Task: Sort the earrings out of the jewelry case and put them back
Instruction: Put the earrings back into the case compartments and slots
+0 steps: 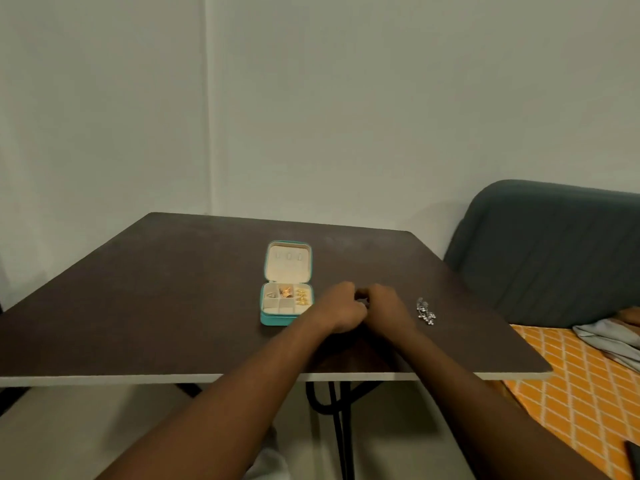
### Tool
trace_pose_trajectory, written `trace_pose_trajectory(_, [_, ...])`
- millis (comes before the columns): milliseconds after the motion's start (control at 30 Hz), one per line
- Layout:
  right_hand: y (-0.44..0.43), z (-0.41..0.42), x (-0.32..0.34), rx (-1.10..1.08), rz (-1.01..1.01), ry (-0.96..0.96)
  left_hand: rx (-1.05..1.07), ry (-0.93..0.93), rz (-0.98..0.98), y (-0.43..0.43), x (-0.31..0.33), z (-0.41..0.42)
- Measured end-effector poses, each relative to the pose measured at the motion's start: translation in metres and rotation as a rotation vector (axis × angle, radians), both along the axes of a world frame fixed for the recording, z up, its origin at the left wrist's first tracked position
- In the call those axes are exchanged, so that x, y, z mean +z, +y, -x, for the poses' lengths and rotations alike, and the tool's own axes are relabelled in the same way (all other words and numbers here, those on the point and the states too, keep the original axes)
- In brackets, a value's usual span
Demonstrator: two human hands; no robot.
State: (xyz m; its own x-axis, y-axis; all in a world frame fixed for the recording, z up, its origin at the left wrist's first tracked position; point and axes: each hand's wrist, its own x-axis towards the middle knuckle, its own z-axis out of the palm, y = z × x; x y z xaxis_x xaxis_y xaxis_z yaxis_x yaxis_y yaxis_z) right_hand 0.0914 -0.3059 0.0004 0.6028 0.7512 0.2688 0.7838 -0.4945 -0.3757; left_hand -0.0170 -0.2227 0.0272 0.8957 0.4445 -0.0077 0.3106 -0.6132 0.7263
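A small teal jewelry case (273, 319) lies open on the dark table (166, 292), its lid flat behind it. Gold earrings (302, 297) fill its right compartment, a copper-coloured piece (286, 291) sits in the middle one and a small silver piece (271, 294) in the left one. Silver earrings (426, 311) lie loose on the table to the right. My left hand (341, 306) and my right hand (384, 306) meet just right of the case, fingers curled together. Whatever is between the fingers is too small to make out.
The table's near edge (242, 378) runs across the frame, with black legs below. A grey-blue sofa (554, 251) stands at the right, with an orange patterned cloth (575, 375) and a grey garment (609, 341) on it.
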Motion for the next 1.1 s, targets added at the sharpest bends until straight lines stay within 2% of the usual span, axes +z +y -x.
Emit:
trace_pose_trajectory(233, [-0.006,-0.011,-0.008,-0.014,-0.082,0.057,-0.031,0.113,0.047,-0.011,-0.013,-0.01])
trace_pose_trajectory(567, [-0.005,0.007,-0.008,-0.027,-0.411,0.211,0.078,-0.164,0.181,-0.006,-0.016,0.012])
trace_pose_trajectory(767, [0.018,0.036,0.017,0.09,-0.605,0.496,0.262,-0.325,0.27,0.026,0.0,0.04])
trace_pose_trajectory(900, [0.043,0.059,0.029,0.132,-0.634,0.653,0.357,-0.377,0.316,0.055,0.01,0.062])
trace_pose_trajectory(1100, [0.082,0.078,0.029,0.117,-0.581,0.713,0.379,-0.371,0.364,0.091,0.009,0.087])
